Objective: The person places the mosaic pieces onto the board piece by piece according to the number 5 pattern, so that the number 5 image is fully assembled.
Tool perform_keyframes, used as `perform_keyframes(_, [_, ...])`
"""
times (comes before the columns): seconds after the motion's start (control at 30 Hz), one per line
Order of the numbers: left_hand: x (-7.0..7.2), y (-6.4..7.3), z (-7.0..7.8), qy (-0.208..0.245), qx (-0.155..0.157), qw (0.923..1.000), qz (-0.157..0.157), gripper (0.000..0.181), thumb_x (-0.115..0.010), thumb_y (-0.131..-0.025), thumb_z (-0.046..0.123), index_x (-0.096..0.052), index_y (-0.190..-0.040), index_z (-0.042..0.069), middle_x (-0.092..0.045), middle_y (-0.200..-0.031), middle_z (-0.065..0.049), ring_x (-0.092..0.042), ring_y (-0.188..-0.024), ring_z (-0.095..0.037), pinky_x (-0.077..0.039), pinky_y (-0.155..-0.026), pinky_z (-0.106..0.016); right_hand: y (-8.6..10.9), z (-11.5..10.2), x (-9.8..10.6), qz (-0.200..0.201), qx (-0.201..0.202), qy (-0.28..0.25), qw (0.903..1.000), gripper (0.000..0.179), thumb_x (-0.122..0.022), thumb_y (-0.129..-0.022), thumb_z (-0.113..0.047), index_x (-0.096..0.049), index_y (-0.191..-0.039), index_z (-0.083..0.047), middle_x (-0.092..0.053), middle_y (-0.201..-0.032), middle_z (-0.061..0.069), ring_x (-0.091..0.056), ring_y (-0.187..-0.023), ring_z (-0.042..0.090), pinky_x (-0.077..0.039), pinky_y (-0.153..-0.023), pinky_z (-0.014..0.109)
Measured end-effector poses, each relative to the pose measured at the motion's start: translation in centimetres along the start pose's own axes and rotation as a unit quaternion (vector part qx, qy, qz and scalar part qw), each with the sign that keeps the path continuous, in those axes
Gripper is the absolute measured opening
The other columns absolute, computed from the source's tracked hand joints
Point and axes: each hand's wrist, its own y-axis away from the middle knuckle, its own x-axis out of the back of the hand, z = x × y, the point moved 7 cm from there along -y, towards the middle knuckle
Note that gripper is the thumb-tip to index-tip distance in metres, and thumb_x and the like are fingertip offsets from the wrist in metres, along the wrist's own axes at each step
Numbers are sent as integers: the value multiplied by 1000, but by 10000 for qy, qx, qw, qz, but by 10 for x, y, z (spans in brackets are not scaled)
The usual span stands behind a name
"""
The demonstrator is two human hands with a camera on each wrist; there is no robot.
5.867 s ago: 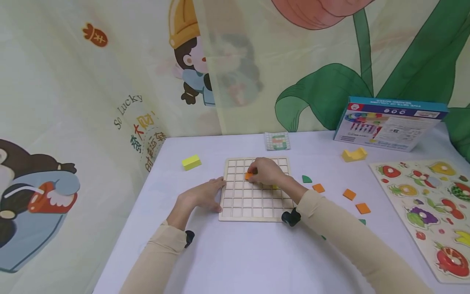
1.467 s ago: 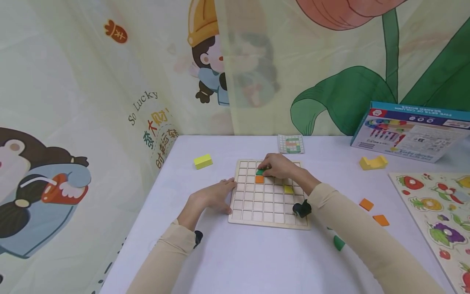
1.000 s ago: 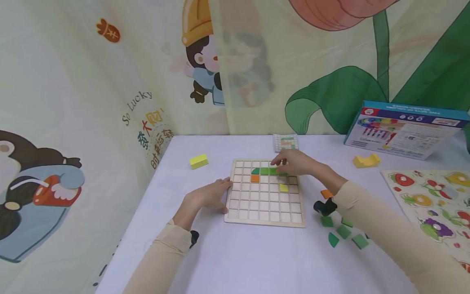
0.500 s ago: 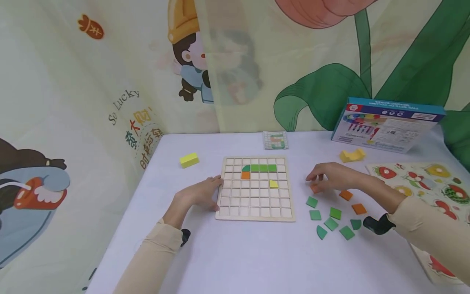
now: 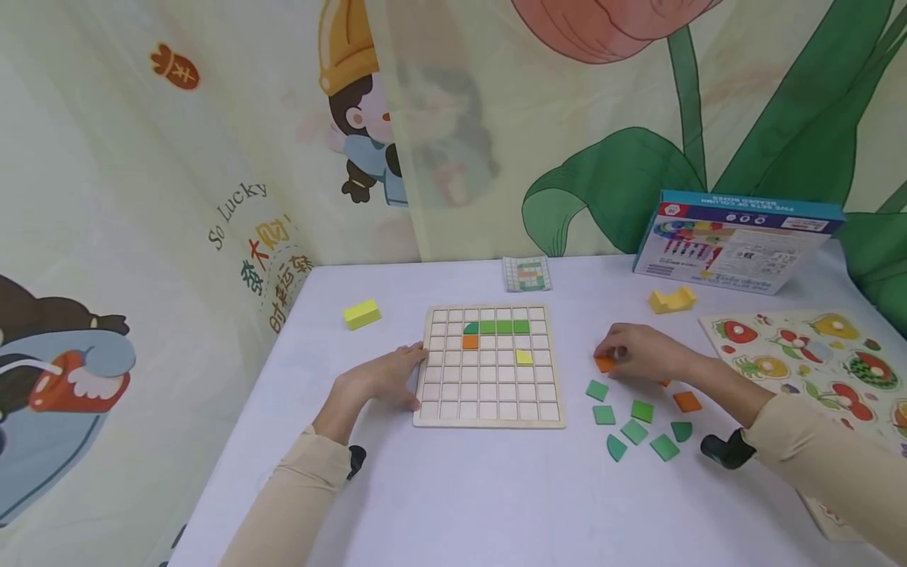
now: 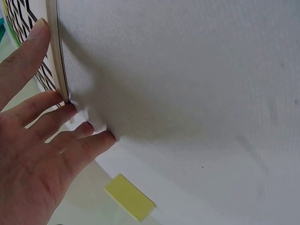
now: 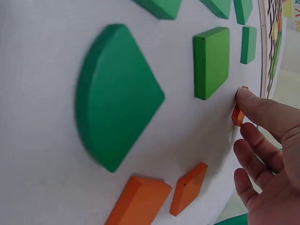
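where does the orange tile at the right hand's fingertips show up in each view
Head: the orange tile is right of centre, slightly below mid-height, at the fingertips of the right hand.
Left wrist: not in it.
Right wrist: towards the right edge, about mid-height.
Shared landmark: the gridded board, visible in all three.

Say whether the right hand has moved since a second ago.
Yes: the right hand moved rightward, from over the grid board to an orange tile.
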Motion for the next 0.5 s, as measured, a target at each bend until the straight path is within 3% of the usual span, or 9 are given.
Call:
perform_keyframes(0.3, [0,-1,0,-31,-16,10000,29,86,-81,-78,20,-35,-149,5,-22,-162,-10,-21,-149,-31,-25,-121,-49,-2,-1,0,178,100,214,9996,22,-78,-80,-15,-74,-102,-13,-62,-103,5,-54,-88,18,-57,-79,33])
perform_keyframes(0.5, [0,-1,0,-43,32,10000,21,86,-80,-78,20,-35,-149,6,-22,-162,-9,-21,-149,-31,-24,-121,-49,-23,-32,4,176,194,186,9995,26,-78,-80,-20,-74,-105,-13,-64,-102,3,-56,-92,20,-56,-80,34])
